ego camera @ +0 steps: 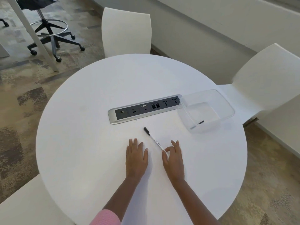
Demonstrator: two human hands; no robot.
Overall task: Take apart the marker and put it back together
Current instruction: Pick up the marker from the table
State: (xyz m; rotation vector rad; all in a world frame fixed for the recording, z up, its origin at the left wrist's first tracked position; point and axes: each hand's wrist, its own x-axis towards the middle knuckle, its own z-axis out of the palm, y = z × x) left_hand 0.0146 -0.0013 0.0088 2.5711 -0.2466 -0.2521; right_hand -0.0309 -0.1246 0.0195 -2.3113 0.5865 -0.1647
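Note:
A slim white marker (154, 139) with a black cap lies on the round white table (90, 130), cap end pointing away to the left. My right hand (172, 157) pinches the marker's near end between thumb and forefinger. My left hand (136, 155) rests flat on the table just left of the marker, fingers slightly apart, holding nothing. The cap is on the marker.
A grey power and data socket strip (144, 109) is set into the table beyond the marker. A clear plastic tub (207, 109) stands at the right edge with a small dark piece inside. White chairs (126, 31) stand around the table.

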